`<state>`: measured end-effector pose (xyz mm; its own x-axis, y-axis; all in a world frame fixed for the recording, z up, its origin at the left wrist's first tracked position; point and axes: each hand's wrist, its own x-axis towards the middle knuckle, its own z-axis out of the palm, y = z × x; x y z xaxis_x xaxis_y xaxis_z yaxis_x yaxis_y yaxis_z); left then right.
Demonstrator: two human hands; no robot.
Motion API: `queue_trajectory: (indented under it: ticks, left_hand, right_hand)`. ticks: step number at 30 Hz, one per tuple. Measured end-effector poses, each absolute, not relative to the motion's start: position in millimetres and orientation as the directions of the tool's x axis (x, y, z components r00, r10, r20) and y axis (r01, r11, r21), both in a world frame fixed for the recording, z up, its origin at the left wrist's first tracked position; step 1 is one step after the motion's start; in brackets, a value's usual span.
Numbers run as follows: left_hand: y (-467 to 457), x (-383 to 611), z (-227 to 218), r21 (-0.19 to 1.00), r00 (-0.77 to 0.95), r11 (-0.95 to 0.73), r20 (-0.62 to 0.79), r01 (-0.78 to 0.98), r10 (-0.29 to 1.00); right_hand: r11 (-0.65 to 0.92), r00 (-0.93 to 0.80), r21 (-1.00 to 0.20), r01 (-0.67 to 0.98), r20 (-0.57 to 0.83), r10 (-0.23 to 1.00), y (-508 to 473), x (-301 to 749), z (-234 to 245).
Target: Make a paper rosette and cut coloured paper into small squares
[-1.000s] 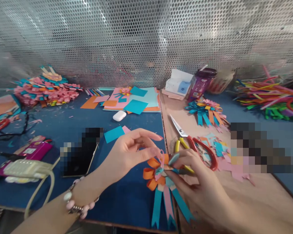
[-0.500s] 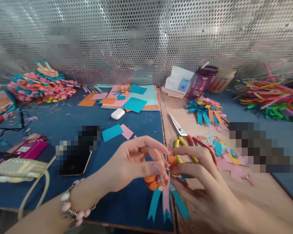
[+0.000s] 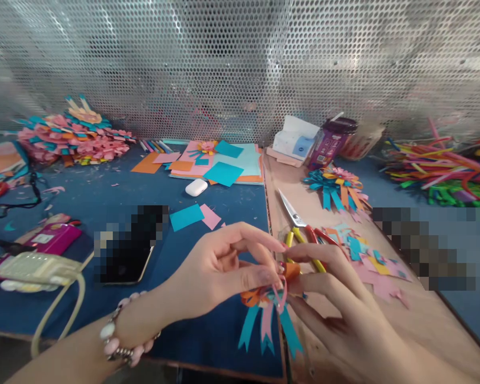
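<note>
A paper rosette (image 3: 248, 326) with orange loops and forked teal and pink tails hangs between my two hands, above the table seam. My left hand (image 3: 224, 269) pinches its top between thumb and fingers, and a beaded bracelet (image 3: 122, 336) circles the wrist. From the other side, the curled fingers of my right hand (image 3: 340, 290) grip the rosette beside an orange paper loop (image 3: 292, 271). A narrow pink paper strip (image 3: 280, 298) bends in a loop near the fingertips. Fingers hide much of the rosette's centre. Just behind my right hand lie red-handled scissors (image 3: 291, 209) and a yellow-handled tool (image 3: 290, 237).
A finished-looking rosette (image 3: 336, 189) and paper scraps (image 3: 374, 258) lie on the wooden board (image 3: 272, 176). At left are a phone (image 3: 124, 266), a white earbud case (image 3: 196, 187) and a flower pile (image 3: 76, 138). Colored paper sheets (image 3: 248, 160) and a purple cup (image 3: 332, 141) stand farther back.
The pink strip at the fingertips has shifted right and now curves in a loop. The rosette's tails have swung slightly left and up. Both hands keep their hold; the view has shifted slightly.
</note>
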<state>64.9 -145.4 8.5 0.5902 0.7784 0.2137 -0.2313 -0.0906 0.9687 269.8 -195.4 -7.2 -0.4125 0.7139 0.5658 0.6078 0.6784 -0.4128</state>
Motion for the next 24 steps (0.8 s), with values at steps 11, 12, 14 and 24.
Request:
queue_trajectory:
  ticks: [11,12,14,24]
  left_hand:
    - [-155.5,63.8,2.1,0.807,0.377,-0.586,0.524,0.065,0.764]
    - [-155.7,63.5,1.8,0.783,0.389,-0.617,0.545,0.079,0.742]
    - [-155.8,63.2,2.6,0.746,0.415,-0.656,0.564,0.115,0.714]
    - [-154.7,66.2,13.4,0.597,0.490,-0.764,0.605,0.243,0.628]
  right_hand:
    - [0.630,-0.351,-0.524,0.573,0.538,0.766,-195.5,265.9,-7.5]
    - [0.629,-0.347,-0.528,0.571,0.539,0.767,-195.6,265.7,-7.3]
    - [0.624,-0.339,-0.544,0.562,0.536,0.773,-195.4,265.4,-7.1]
    - [0.619,-0.314,-0.600,0.507,0.540,0.781,-191.7,262.2,-4.4]
